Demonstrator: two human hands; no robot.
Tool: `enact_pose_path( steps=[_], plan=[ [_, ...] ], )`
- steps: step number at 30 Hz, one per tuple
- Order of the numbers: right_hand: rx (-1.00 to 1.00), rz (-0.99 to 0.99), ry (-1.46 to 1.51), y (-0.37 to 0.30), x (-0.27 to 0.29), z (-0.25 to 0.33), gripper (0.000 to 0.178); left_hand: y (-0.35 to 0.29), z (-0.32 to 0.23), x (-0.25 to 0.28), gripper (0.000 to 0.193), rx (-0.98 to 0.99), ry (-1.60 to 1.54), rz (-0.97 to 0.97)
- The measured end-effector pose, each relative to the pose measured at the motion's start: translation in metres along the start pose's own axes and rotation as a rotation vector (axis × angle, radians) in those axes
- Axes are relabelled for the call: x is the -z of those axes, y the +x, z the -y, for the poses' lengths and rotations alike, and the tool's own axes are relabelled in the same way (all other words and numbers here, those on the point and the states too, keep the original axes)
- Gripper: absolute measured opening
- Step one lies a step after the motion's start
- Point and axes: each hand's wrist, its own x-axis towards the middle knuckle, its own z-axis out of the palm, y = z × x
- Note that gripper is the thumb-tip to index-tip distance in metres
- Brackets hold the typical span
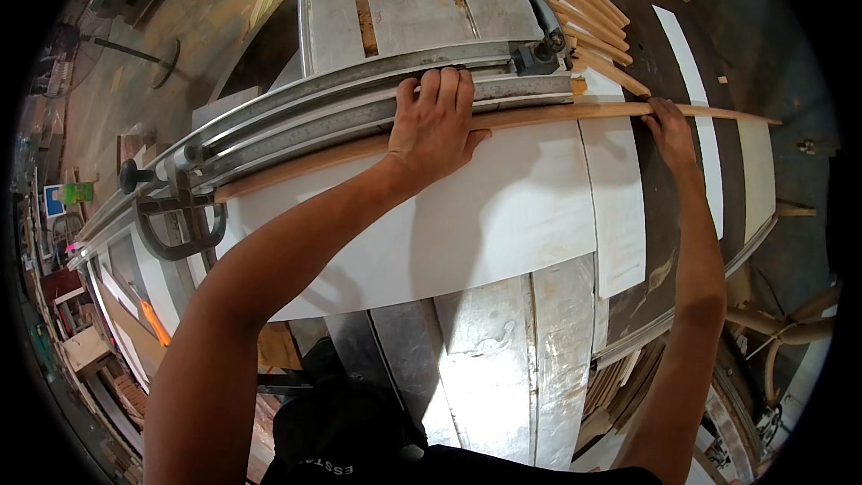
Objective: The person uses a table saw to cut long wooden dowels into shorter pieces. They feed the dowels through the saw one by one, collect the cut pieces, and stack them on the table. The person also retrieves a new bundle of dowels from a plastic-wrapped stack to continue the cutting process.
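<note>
A long, slim wooden strip point(557, 113) lies along the front of a metal fence point(314, 130) on a sliding table saw. My left hand point(437, 126) hooks its curled fingers over the fence, and its palm and thumb lie across the strip, squeezing the two together. Farther right, my right hand point(672, 133) pinches the strip from the near side, its fingers closed round it. The strip's right end reaches past this hand, while its left end meets a grey clamp-like stop point(180, 207). Beneath the strip is a white panel point(431, 216).
Several cut wooden sticks point(588, 18) are piled at the far right, beside a white strip point(691, 99) on the dark tabletop point(660, 278). A black knob point(535, 57) sits at the fence's right end. Bare metal table point(489, 332) shows nearest me. Boards and tools point(90, 341) crowd the left.
</note>
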Motion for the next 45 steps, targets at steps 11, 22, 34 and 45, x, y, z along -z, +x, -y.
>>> enact_pose_path(
  steps=[11,22,34,45],
  plan=[
    [0.004,-0.025,0.081,-0.002,0.001,0.002,0.039,0.0,0.001,-0.003,0.087,0.028,-0.03,0.016],
    [0.011,-0.065,0.107,0.0,-0.003,0.002,0.035,0.0,-0.002,-0.003,0.085,0.059,-0.025,0.001],
    [-0.085,0.008,0.019,-0.003,-0.01,-0.003,0.041,0.001,-0.002,-0.001,0.086,0.038,-0.021,-0.013],
    [-0.083,-0.078,0.021,-0.008,-0.02,-0.014,0.043,0.001,-0.003,-0.002,0.086,0.025,-0.033,-0.006]
  ],
)
